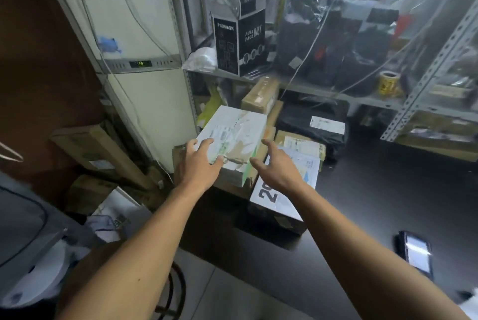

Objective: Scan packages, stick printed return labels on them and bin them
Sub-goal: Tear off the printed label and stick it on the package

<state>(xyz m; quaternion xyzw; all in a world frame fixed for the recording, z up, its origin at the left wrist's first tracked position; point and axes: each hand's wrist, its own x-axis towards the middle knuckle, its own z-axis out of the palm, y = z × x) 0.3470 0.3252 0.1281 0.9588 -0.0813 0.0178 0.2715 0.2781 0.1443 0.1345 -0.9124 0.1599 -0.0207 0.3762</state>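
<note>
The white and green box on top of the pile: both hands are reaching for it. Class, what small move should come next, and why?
Probably close both hands on the white and green box and lift it off the pile. The left hand already rests on its near left corner with fingers spread, while the right hand hovers open by its right edge, gripping nothing. It lies on top of other parcels, so it comes away first.

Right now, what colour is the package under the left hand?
Mostly white, with green edging and brown torn patches; the package under the left hand shows in the head view.

Left hand (198, 162) on white-and-green box (236, 136), fingers spread; right hand (278, 164) open just beside it, above parcels on tabletop (388, 190).
</note>
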